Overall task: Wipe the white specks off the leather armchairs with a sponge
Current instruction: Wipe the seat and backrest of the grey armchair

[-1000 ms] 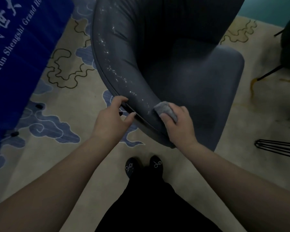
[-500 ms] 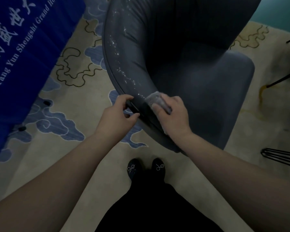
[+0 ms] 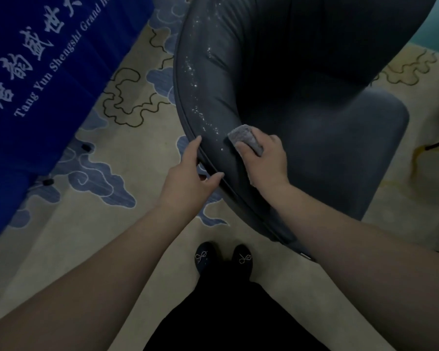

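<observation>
While your left hand (image 3: 188, 178) braces the armchair (image 3: 314, 138) rim with straight fingers, your right hand (image 3: 264, 158) clamps the sponge (image 3: 245, 138) against specks (image 3: 198, 107) trailing toward eleven o'clock.

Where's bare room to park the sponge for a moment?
The dark leather armchair's seat cushion, right of the right hand gripping the grey sponge, is bare. Its rim is crowded: the white specks and left hand.

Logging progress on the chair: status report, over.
Right hand grips sponge on armchair arm. Left hand steadies the rim. White specks remain ahead. Nothing blocking.
</observation>
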{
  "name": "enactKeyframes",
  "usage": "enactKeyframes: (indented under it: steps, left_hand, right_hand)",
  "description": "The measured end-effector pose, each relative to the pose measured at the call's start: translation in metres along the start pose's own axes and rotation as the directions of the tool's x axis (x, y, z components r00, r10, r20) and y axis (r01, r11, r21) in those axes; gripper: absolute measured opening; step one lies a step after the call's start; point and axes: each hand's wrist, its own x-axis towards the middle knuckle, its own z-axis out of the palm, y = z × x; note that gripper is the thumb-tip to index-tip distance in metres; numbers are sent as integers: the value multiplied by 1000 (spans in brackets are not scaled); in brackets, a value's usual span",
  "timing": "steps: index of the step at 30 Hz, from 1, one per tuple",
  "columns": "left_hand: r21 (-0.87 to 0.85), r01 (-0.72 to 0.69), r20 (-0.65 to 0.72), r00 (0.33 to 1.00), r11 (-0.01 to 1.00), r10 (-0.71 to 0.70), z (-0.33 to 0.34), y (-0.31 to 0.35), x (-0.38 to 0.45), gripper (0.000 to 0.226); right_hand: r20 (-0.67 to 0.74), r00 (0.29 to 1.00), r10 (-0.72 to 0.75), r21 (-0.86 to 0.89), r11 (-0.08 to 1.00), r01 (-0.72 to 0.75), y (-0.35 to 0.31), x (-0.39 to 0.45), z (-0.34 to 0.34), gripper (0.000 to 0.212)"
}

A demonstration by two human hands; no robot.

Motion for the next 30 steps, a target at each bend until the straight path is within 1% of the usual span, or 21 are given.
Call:
enactKeyframes:
  steps: [1, 2, 4, 5, 8, 9, 11, 13, 14, 17, 18, 20, 22, 23, 25, 28, 30]
  left_hand:
    - [-9, 18, -7, 1000, 1000, -18, 1, 1, 2, 87]
    - [-14, 34, -16, 999, 999, -34, 2, 1, 4, 89]
    - [-22, 63, -23, 998, 998, -63, 3, 2, 7, 93]
    - [-35, 77, -20, 997, 996, -77, 3, 3, 8, 95]
    - [-75, 108, -18, 994, 991, -110, 3, 6, 11, 96]
    - [-82, 113, -21, 993, 990, -115, 2, 7, 12, 94]
    - [-86, 114, -20, 993, 990, -116, 1, 7, 15, 90]
    - [-91, 116, -7, 993, 989, -117, -1, 6, 17, 89]
    - [-99, 119, 2, 993, 988, -119, -1, 5, 18, 90]
    - [-128, 118, 16, 993, 985, -117, -1, 4, 19, 94]
    - [-136, 114, 13, 993, 984, -113, -2, 3, 21, 94]
    - [-178, 97, 8, 995, 979, -97, -5, 0, 26, 91]
    - [-218, 68, 5, 998, 974, -68, -10, -3, 34, 84]
    - [-230, 56, 9, 998, 971, -56, -13, -4, 38, 80]
    - [-261, 51, 19, 999, 964, -47, -20, -4, 49, 78]
    - [-304, 57, 59, 997, 951, -41, -31, -4, 62, 84]
    - [-327, 38, 107, 994, 944, -3, -38, -5, 69, 81]
  right_hand:
    - [11, 999, -38, 12, 999, 38, -2, 0, 1, 39]
    - [48, 993, -109, 16, 994, 109, -4, -2, 3, 40]
    - [130, 964, -233, 24, 972, 232, -7, -3, 8, 44]
    - [141, 962, -235, 28, 972, 233, -8, 2, 10, 44]
    - [109, 988, -109, 45, 993, 105, -12, 15, 11, 40]
    - [92, 990, -110, 57, 993, 106, -12, 13, 11, 40]
    - [106, 968, -227, 54, 974, 222, -14, 3, 11, 42]
    - [167, 923, -347, 19, 937, 348, -16, 2, 13, 44]
    - [177, 920, -350, -7, 934, 357, -18, 10, 15, 44]
    - [143, 961, -239, -19, 970, 244, -24, 33, 21, 43]
    - [124, 962, -243, -17, 969, 247, -24, 35, 22, 43]
    - [105, 935, -338, -45, 938, 344, -23, 28, 22, 43]
    - [142, 885, -443, -69, 888, 455, -24, 25, 22, 45]
    - [163, 869, -468, -80, 871, 484, -28, 30, 24, 45]
    - [186, 865, -467, -117, 863, 491, -38, 50, 32, 45]
    - [192, 893, -406, -116, 895, 432, -47, 70, 39, 44]
    - [186, 873, -450, -133, 869, 477, -43, 56, 34, 45]
